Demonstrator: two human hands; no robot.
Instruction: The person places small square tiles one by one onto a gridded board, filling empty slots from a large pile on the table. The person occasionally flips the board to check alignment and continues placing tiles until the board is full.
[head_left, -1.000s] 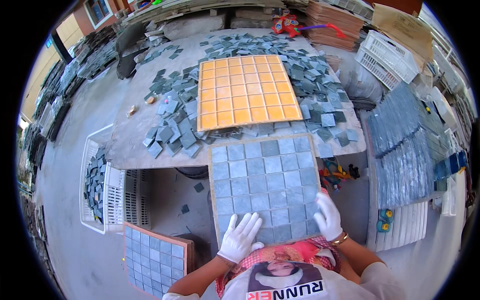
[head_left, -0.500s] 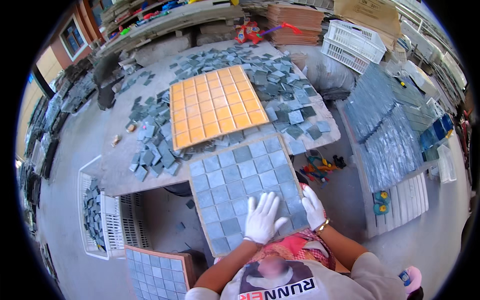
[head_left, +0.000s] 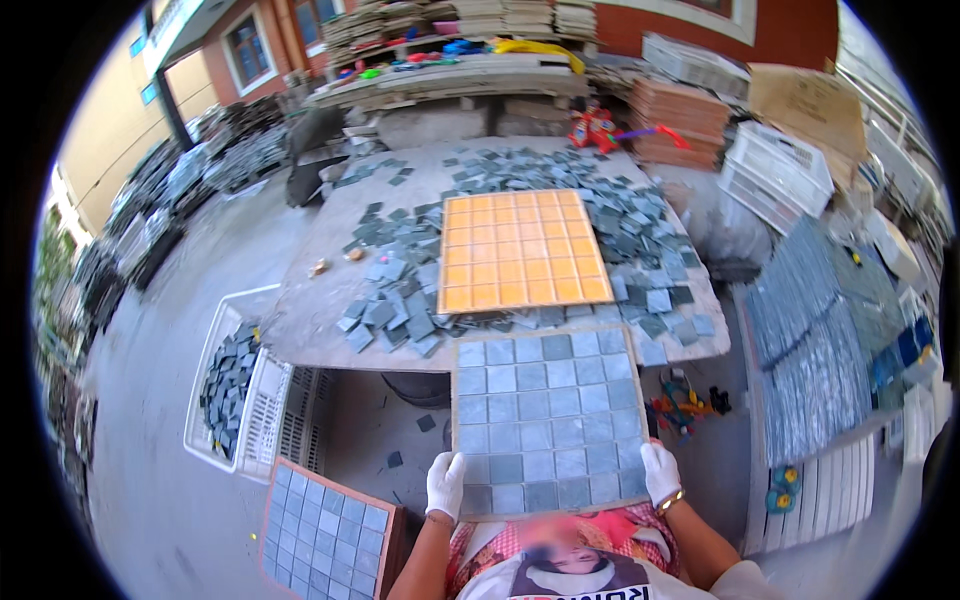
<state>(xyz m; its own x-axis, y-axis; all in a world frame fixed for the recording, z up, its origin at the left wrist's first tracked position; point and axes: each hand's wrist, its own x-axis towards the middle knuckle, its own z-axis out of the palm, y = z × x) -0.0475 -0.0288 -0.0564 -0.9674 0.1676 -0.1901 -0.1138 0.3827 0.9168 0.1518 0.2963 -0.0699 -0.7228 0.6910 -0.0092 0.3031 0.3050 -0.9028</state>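
A framed tray filled with rows of grey-blue square tiles [head_left: 535,405] rests over my lap, its far edge by the table. My left hand [head_left: 446,484], in a white glove, grips the tray's near left edge. On the opposite side my right hand [head_left: 660,472], also gloved, is closed on the near right edge. Both hands' fingertips are partly hidden at the rim. Just beyond lies a yellow grid mould [head_left: 522,250] with vacant square cells, on top of loose grey tiles [head_left: 402,305] scattered over the table.
The stone table [head_left: 300,335] spreads ahead. A white crate [head_left: 222,462] of loose tiles stands at left, near a stack of tiled panels [head_left: 325,530]. Wrapped tile stacks [head_left: 810,335] sit on a pallet at right. Toys [head_left: 683,405] lie below the table's right side.
My left hand has left the tile surface and now holds the tray's left edge. The tray sits straighter, and my right hand stays on its edge. The view has tipped up and leftward.
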